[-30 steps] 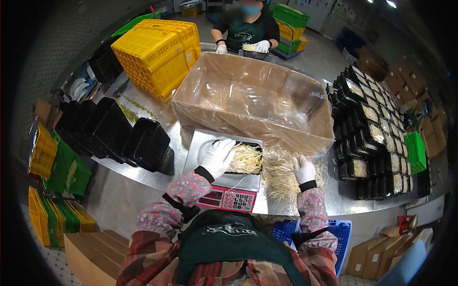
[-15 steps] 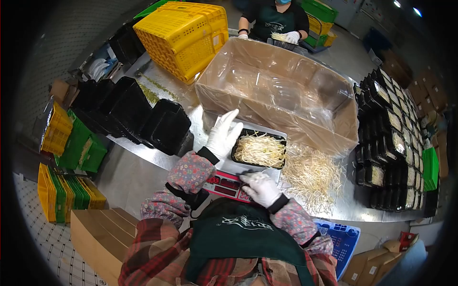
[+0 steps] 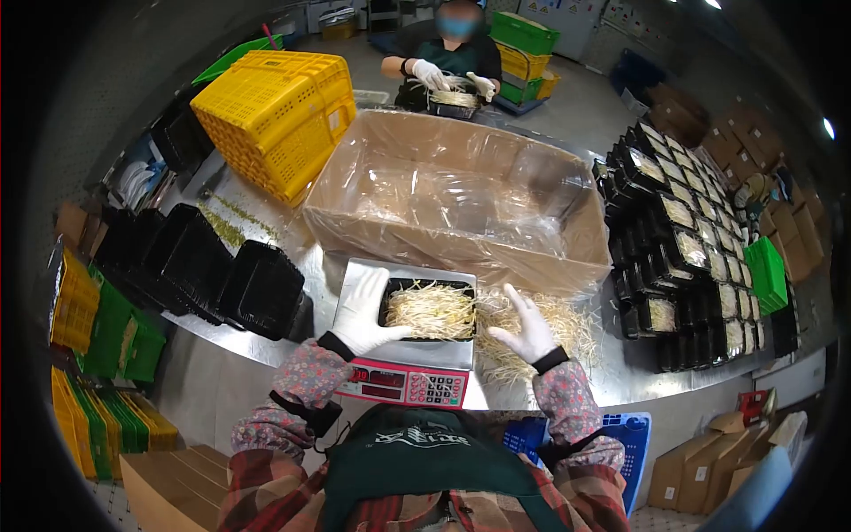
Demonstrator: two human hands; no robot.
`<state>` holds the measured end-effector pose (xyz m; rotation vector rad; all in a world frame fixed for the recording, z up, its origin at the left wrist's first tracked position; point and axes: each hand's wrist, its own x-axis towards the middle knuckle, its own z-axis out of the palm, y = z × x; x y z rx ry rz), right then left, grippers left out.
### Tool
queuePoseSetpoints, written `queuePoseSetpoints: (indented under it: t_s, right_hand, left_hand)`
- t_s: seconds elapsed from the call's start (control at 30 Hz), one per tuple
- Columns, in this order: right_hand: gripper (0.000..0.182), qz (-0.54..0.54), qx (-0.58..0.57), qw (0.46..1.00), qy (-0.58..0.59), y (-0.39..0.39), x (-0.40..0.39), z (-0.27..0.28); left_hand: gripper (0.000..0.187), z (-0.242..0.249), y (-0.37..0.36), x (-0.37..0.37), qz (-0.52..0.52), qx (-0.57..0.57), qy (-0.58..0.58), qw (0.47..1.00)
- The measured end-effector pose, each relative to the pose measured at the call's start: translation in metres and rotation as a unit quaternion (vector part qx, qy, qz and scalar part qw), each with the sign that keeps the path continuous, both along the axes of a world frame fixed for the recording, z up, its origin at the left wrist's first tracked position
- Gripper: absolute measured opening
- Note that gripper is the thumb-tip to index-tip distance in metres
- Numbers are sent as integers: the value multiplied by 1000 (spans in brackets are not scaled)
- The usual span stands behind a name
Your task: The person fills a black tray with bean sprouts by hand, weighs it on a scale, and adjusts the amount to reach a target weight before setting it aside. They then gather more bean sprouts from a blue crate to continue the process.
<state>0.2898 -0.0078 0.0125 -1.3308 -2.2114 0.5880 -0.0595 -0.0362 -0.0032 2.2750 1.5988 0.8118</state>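
Note:
A black plastic tray [image 3: 386, 312] heaped with bean sprouts [image 3: 433, 310] rests on the metal plate of a red digital scale [image 3: 403, 385]. My left hand [image 3: 363, 315], in a white glove, is open at the tray's left side, thumb along its near edge. To the right of the tray, my gloved right hand [image 3: 528, 330] is open with fingers spread, over a loose pile of bean sprouts [image 3: 567, 332] on the metal table. No sprouts show in either hand.
Behind the scale stands a large plastic-lined carton [image 3: 452, 239]. Stacked empty black trays [image 3: 264, 288] are at left, a yellow crate [image 3: 275, 120] beyond. Filled trays [image 3: 683, 239] are piled at right. Across the table a co-worker [image 3: 452, 66] handles another sprout tray.
My right hand has left the scale's keypad and moved up and right to the sprout pile. My left hand has come lower beside the tray. The view has shifted.

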Motion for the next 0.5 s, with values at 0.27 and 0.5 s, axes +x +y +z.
queuePoseSetpoints:
  t_s: [0.27,0.5]
  right_hand:
    - [33,98,20,959,-266,38,-67,-14]
    - [18,93,26,973,-209,34,-58,-3]
  left_hand:
    - [86,-8,30,72,-72,-8,78,994]
    - [82,-4,33,68,-84,-77,87,990]
